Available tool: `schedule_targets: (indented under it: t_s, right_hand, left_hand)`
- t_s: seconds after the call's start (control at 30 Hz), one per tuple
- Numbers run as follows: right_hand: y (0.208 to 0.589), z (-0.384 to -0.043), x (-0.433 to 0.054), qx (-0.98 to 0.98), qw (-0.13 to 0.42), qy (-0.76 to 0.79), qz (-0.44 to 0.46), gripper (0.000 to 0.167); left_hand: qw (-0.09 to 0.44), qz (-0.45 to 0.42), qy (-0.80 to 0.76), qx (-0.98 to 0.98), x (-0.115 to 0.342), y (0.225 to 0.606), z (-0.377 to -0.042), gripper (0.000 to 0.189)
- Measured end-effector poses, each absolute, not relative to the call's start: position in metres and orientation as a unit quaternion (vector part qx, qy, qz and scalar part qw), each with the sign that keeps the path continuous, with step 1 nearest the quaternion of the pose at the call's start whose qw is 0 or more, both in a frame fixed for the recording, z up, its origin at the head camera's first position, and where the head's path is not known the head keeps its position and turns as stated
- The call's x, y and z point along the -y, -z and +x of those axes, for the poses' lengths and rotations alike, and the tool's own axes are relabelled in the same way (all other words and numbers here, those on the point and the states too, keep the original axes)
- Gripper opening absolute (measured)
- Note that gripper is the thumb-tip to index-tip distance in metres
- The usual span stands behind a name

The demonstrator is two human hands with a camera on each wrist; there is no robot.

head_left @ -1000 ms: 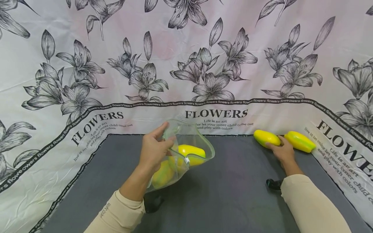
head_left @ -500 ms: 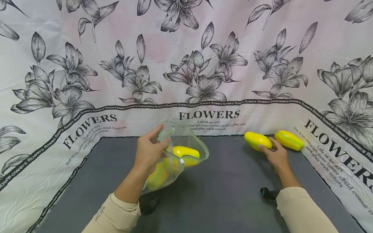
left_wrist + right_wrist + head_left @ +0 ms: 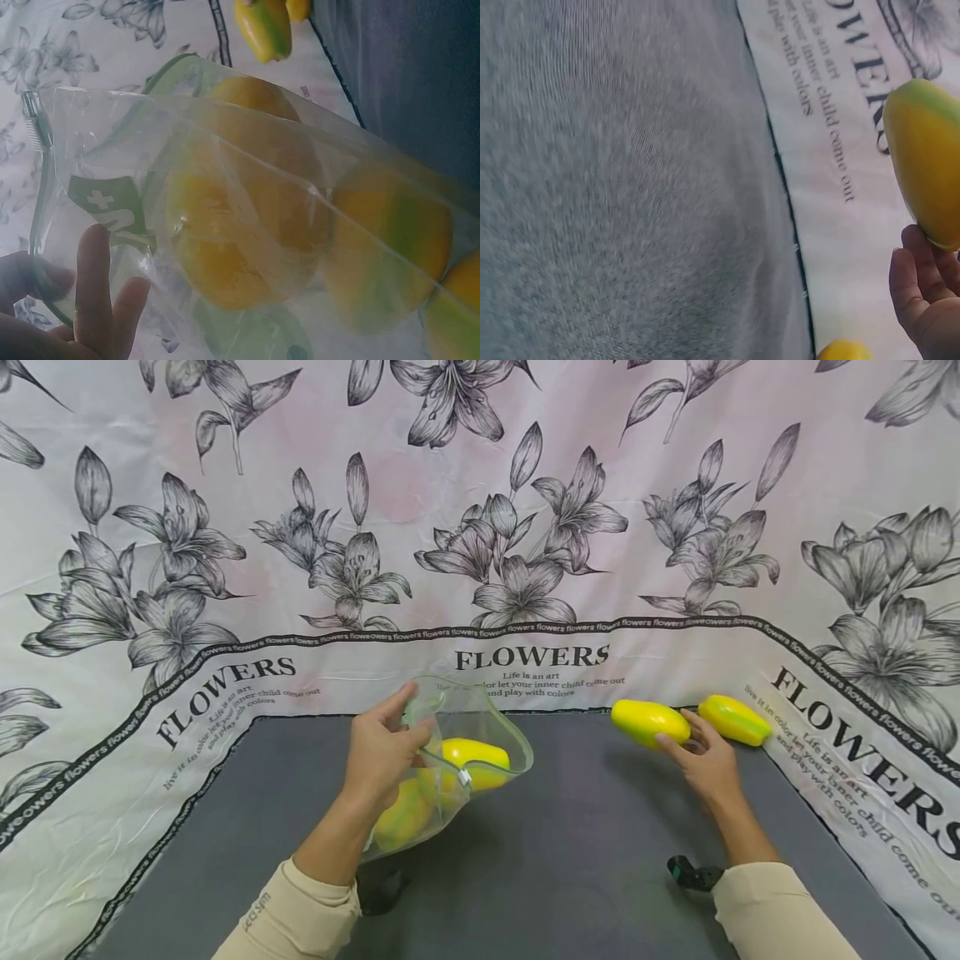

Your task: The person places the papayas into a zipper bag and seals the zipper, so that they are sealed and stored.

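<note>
In the head view my left hand (image 3: 378,752) pinches the rim of a clear zip bag (image 3: 459,802), which hangs tilted with its mouth spread toward the right. Several yellow-green papayas (image 3: 480,752) lie inside; the left wrist view shows them through the plastic, beside a green print (image 3: 109,199). My right hand (image 3: 708,772) grips one end of another papaya (image 3: 648,723), raised above the table at the back right. In the right wrist view that papaya (image 3: 930,165) extends from the fingertips, partly cut off by the frame. Just behind the right hand lies a loose papaya (image 3: 735,720).
A dark grey cloth (image 3: 555,860) covers the table. A white flower-printed curtain (image 3: 360,668) encloses it at the back and both sides. Black wrist devices (image 3: 693,873) sit by both cuffs.
My right hand has lifted its papaya off the table and carried it slightly left, away from the loose one. The left hand keeps its hold on the bag. The head view has shifted a little.
</note>
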State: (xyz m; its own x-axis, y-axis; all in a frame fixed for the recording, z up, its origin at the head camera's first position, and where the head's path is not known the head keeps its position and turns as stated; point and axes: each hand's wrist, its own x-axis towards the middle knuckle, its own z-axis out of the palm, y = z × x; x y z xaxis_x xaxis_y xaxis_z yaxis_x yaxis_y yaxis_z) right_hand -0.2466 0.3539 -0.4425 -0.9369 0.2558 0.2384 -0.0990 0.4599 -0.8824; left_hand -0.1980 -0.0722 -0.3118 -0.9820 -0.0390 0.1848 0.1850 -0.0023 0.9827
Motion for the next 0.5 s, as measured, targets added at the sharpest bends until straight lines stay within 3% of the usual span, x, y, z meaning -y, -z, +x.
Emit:
schedule_targets:
  t_s: [0.5]
  right_hand:
    - [0.415,-0.214,-0.323,0.827,0.186,-0.529,0.016,0.067]
  left_hand:
    - [0.081,-0.06,0.699,0.708,0.072,0.311,-0.197,0.063]
